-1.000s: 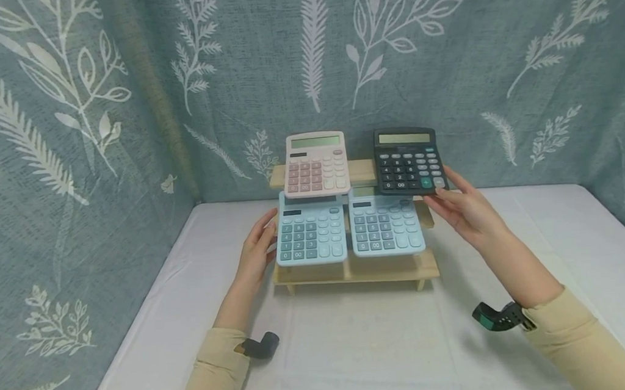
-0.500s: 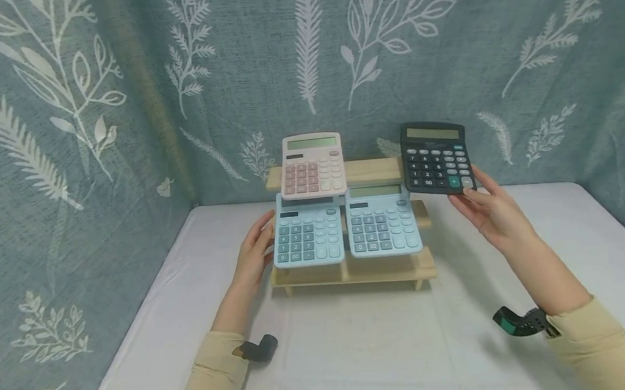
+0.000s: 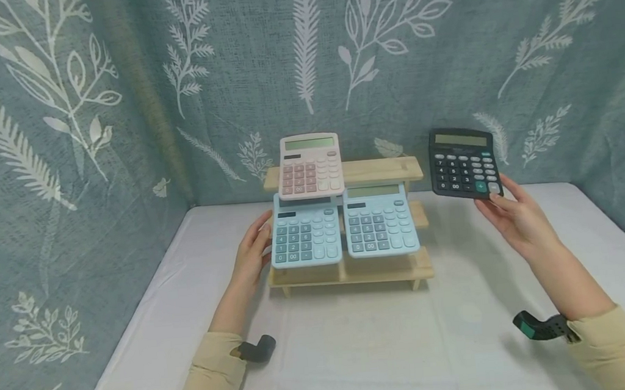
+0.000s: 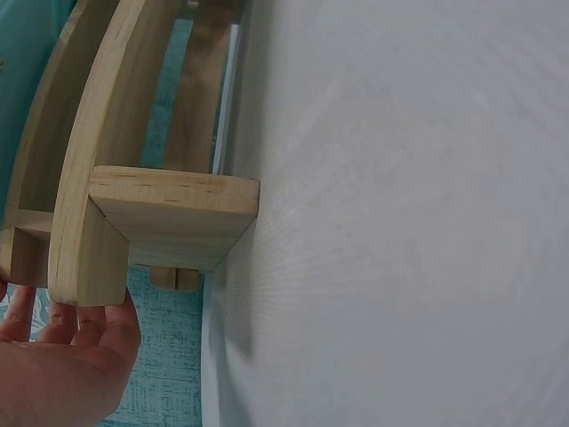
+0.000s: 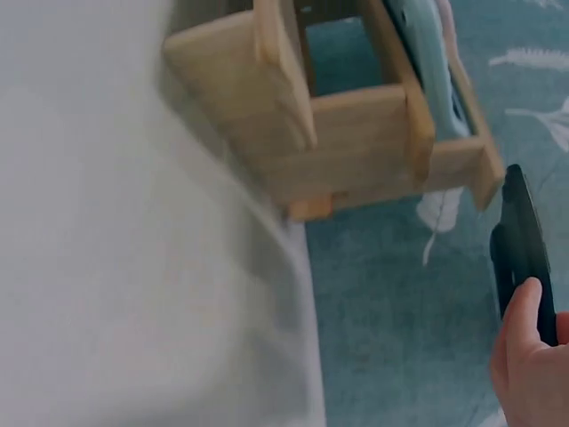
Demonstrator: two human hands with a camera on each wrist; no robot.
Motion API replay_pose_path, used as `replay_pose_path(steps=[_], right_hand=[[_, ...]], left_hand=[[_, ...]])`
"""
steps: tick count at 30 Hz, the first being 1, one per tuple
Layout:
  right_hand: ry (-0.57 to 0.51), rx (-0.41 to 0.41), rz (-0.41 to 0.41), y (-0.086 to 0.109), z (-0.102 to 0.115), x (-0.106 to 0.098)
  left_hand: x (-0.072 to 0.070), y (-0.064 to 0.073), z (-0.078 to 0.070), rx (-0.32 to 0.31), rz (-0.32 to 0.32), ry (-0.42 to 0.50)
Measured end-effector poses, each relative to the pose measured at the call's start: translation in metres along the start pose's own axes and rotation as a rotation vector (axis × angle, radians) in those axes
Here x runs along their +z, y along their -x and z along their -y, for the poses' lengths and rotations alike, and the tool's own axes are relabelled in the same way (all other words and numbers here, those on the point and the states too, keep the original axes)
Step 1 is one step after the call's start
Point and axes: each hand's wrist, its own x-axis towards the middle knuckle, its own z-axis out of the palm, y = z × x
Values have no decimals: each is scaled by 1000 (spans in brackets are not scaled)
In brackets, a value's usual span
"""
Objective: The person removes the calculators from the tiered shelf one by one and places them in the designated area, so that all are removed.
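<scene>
My right hand (image 3: 526, 221) pinches the lower right corner of a black calculator (image 3: 463, 168), held off the right side of a wooden tiered rack (image 3: 382, 170). In the right wrist view the thumb (image 5: 524, 311) lies on the calculator's dark edge (image 5: 523, 245). At the rack's left end, the fingers of my left hand (image 3: 252, 252) touch the wood beside a light blue calculator (image 3: 305, 238). The left wrist view has those fingertips (image 4: 116, 320) against the end of a shelf (image 4: 89, 276). A second light blue calculator (image 3: 381, 229) and a pink one (image 3: 310, 169) stand on the rack.
The rack stands on a white cloth-covered table (image 3: 357, 344), near a blue-green curtain (image 3: 258, 58) with white leaf prints. The pink calculator overlaps the top of the left blue one in the head view. A dark wrist device (image 3: 546, 326) sits at my right cuff.
My right hand has carried the black calculator rightward, away from the rack's top tier, uncovering the right part of that shelf. My left hand stays at the rack's left end.
</scene>
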Motion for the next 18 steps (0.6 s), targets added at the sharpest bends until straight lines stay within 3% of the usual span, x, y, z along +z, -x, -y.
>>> replay_pose_path(steps=[18], right_hand=[[124,33,-68,-10,4,-41]], left_hand=[[0,1,1,14,3,-4]])
